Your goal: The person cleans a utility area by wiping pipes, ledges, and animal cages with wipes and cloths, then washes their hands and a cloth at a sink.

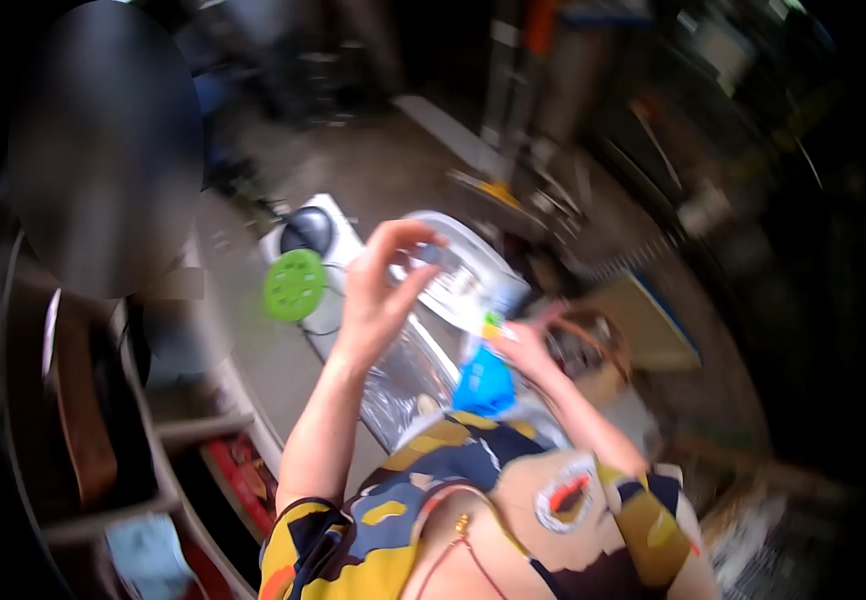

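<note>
My left hand [378, 280] is raised over the near side of a white tub [508, 285], thumb and fingers curled towards each other. A small grey piece [431, 254] shows between the fingertips, too blurred to name. My right hand [525, 350] is lower, between the tub and a brown-rimmed basket [608, 335]. Motion smears its fingers, and their grip is unclear. A small yellow-green thing [492, 326] shows at its edge, and a bright blue bag-like thing [483, 385] is just below. Small pale things lie in the tub.
On the grey table [253, 345] are a green disc with holes [294, 284], a black round thing [306, 231] on a white base, and clear plastic wrapping [408, 385]. Shelf compartments with a red box [238, 470] and a light blue cloth-like thing [148, 555] stand at left. A blurred person [108, 150] is at upper left.
</note>
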Available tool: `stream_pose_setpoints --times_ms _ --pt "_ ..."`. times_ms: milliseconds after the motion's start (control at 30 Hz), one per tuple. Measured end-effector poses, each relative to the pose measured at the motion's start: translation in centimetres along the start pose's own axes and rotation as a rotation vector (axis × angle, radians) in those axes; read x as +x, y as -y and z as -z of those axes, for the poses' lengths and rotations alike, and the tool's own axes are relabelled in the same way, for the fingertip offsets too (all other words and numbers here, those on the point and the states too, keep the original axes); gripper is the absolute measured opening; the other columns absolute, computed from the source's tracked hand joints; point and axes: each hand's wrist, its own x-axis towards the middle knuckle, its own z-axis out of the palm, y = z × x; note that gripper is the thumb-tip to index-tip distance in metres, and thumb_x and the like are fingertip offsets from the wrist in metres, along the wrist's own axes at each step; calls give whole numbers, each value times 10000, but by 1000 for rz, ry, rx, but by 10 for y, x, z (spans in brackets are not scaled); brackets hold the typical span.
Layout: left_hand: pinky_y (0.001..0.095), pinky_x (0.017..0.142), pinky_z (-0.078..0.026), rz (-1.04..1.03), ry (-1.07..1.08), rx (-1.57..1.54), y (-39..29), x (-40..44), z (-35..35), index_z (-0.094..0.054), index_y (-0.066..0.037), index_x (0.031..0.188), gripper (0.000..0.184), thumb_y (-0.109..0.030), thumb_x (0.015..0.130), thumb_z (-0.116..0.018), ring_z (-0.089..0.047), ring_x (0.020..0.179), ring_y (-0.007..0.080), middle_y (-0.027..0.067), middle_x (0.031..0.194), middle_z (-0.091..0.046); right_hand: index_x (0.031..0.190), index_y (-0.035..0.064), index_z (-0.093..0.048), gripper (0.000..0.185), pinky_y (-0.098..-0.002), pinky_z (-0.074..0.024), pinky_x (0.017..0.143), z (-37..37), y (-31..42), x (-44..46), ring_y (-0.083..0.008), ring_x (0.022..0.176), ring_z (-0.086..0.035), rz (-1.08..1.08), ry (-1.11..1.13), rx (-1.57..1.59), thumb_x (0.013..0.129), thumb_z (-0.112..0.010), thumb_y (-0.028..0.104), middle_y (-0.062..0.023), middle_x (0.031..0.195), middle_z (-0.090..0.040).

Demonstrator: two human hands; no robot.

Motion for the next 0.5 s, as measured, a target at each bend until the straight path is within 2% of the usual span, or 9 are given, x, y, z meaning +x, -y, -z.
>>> stream_pose_setpoints --times_ms 67,100,167,200,300,333,433,467,500 --pt "256 668 -449 35 98 23 21 1 -47 -588 -26 979 281 48 710 -632 -565 776 132 42 928 -639 816 -23 -629 177 -264 -442 546 -14 6 -7 -70 633 -524 -54 35 47 794 -620 153 -12 661 -596" --pt "266 659 -451 44 161 62 28 0 -70 -595 -30 965 276 49 703 -633 -569 766 146 46 916 -635 809 -31 -631 238 -290 -448 542 -21 -15 -7 -87 620 -540 6 -28 77 759 -646 201 -46 658 -613" --pt "309 651 -460 13 286 65 39 -8 -110 -600 -45 946 276 28 686 -654 -569 734 212 90 873 -613 785 -33 -631 322 -335 -470 604 -28 -31 -11 -157 637 -590 -25 -68 51 683 -658 271 -113 672 -630" --pt "303 667 -465 30 348 88 44 -11 -126 -599 -41 943 259 30 699 -647 -582 767 205 86 887 -620 794 -35 -626 317 -341 -472 623 -37 -63 -3 -168 660 -597 44 -110 -7 682 -651 261 -120 682 -630" --pt "322 700 -477 75 532 164 55 -22 -168 -599 -38 948 259 12 702 -662 -593 802 225 100 894 -613 828 -34 -606 314 -357 -473 664 -42 -59 -7 -198 712 -612 306 -268 -4 706 -641 253 -138 716 -631" --pt "326 712 -478 72 590 103 61 -27 -183 -597 -42 990 311 6 692 -672 -593 827 245 120 915 -608 829 -32 -602 314 -359 -473 662 -41 -53 -11 -202 711 -612 369 -333 18 712 -642 256 -136 714 -629" --pt "351 755 -482 -58 551 129 63 -31 -206 -532 -42 1147 478 2 693 -677 -591 890 277 154 1031 -579 809 -33 -589 299 -362 -469 648 -32 -60 -12 -200 690 -602 466 -432 -4 729 -643 250 -125 689 -616" --pt "352 763 -482 -23 526 159 62 -28 -205 -522 -40 1163 492 -6 698 -679 -591 905 278 154 1055 -574 799 -34 -584 293 -363 -468 642 -28 -64 -11 -197 680 -597 486 -446 -26 735 -644 246 -120 677 -610" --pt "354 770 -481 15 498 193 60 -23 -198 -512 -37 1179 506 -13 703 -680 -592 919 279 154 1080 -569 802 -39 -593 273 -347 -463 623 -18 -62 -16 -178 666 -588 322 -357 2 744 -637 224 -116 676 -614"
